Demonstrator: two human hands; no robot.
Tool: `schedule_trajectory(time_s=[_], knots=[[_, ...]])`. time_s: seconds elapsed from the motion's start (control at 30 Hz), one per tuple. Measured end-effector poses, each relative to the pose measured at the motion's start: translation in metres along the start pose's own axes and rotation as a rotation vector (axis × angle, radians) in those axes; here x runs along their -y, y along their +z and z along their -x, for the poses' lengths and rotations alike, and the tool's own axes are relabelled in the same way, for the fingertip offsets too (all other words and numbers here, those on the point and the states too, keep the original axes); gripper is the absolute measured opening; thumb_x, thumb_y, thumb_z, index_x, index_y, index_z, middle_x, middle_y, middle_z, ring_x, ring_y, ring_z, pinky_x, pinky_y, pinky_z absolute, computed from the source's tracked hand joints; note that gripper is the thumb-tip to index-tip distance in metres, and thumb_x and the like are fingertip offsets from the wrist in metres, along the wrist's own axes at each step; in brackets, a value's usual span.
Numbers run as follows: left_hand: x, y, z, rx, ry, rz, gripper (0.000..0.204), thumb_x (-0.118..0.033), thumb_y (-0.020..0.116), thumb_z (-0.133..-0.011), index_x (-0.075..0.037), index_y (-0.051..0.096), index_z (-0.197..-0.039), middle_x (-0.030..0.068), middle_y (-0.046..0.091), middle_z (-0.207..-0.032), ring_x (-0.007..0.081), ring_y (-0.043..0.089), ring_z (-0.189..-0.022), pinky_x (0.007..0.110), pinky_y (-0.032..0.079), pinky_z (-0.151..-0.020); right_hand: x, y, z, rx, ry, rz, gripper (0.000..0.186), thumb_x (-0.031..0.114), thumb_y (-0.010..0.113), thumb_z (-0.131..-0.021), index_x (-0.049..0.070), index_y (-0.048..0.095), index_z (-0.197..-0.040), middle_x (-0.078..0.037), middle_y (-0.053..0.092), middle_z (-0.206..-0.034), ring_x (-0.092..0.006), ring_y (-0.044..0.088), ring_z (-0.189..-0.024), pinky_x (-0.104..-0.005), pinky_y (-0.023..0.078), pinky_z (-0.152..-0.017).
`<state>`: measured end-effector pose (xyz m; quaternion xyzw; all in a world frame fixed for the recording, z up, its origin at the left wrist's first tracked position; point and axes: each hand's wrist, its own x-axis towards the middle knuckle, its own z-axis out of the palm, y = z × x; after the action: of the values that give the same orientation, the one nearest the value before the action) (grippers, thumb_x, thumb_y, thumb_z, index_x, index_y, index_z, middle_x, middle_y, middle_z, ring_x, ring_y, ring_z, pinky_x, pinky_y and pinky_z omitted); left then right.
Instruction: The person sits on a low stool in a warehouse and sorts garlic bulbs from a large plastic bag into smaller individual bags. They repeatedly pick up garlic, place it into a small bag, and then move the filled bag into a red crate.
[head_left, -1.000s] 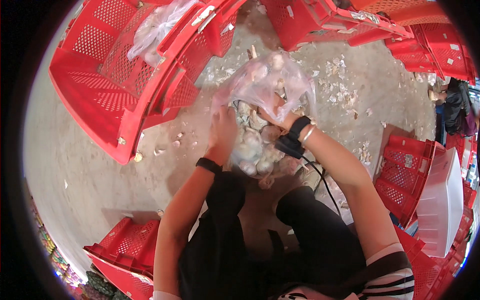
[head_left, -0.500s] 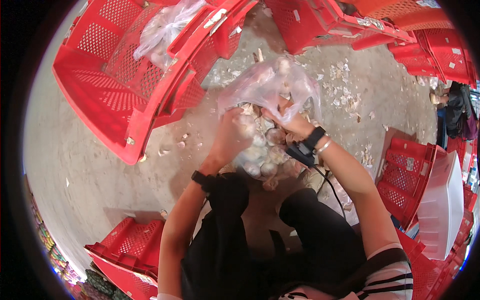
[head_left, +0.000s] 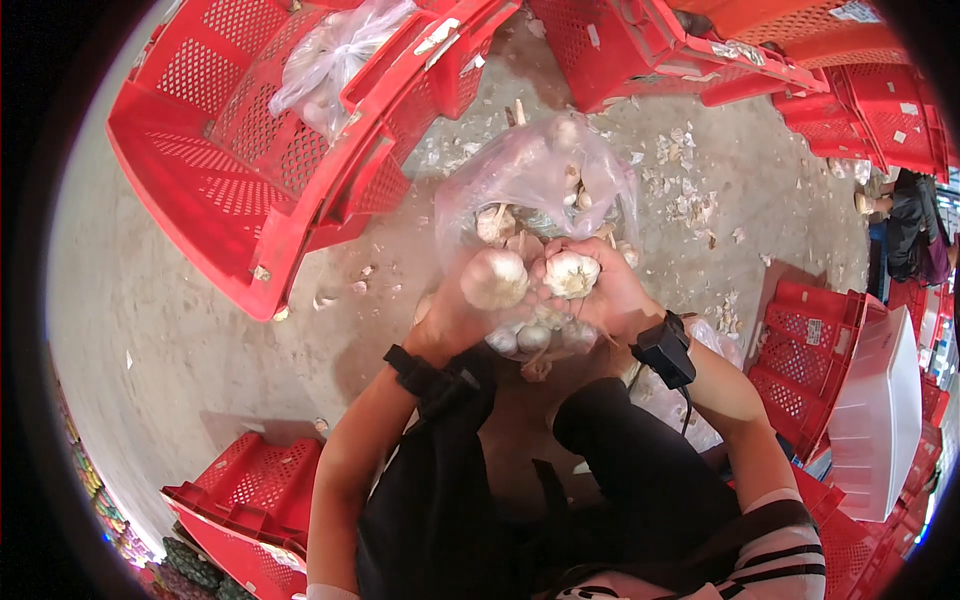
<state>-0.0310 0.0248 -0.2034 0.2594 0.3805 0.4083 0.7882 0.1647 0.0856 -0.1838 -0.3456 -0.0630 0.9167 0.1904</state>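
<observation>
Together, garlic bulbs cupped in both hands, beneath clear bag.

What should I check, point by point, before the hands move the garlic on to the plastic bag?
1. Left hand grips its garlic bulb: ok, the bulb sits in the fingers.
2. Right hand grips the other garlic bulb: ok.
3. Clear plastic bag mouth open toward the hands: cannot tell, the film is crumpled and the hands hide the opening.
4. Bag has room: cannot tell, several bulbs show inside, depth unclear.
5. Loose bulbs under the hands steady: cannot tell, half hidden.
6. Concrete floor near the bag: not ok, littered with garlic skins.
</observation>
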Motion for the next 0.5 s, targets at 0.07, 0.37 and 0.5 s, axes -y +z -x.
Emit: schedule_trajectory(time_s=[0.07,0.37,0.5], knots=[[0.004,0.000,0.006,-0.027,0.045,-0.116,0.040,-0.028,0.043,-0.089,-0.001,0.048,-0.117,0.0111,0.060,-0.105,0.0221,0.060,-0.094,0.032,0.051,-0.082,-0.004,-0.002,-0.002,0.008,-0.001,-0.066,0.024,0.029,0.047,-0.088,0.008,0.058,-0.093,-0.011,0.063,-0.088,-0.0222,0.062,-0.075,-0.0290,0.049,-0.060],[0.033,-0.010,-0.013,-0.103,0.127,-0.249,0.031,-0.021,0.041,-0.094,0.000,0.044,-0.117,0.0146,0.058,-0.101,0.0257,0.059,-0.091,0.038,0.047,-0.084,0.000,-0.008,-0.002,-0.180,-0.140,0.291,0.012,0.017,0.054,-0.085,0.006,0.059,-0.087,-0.010,0.062,-0.082,-0.0203,0.062,-0.071,-0.0308,0.048,-0.060],[0.075,-0.015,-0.029,-0.475,0.087,-0.660,0.031,-0.020,0.050,-0.089,0.000,0.044,-0.113,0.0203,0.049,-0.107,0.0289,0.050,-0.101,0.040,0.040,-0.089,-0.011,-0.037,-0.021,0.017,-0.501,1.465,0.012,0.007,0.060,-0.080,0.004,0.057,-0.090,-0.009,0.058,-0.083,-0.0192,0.057,-0.071,-0.0282,0.046,-0.069]])
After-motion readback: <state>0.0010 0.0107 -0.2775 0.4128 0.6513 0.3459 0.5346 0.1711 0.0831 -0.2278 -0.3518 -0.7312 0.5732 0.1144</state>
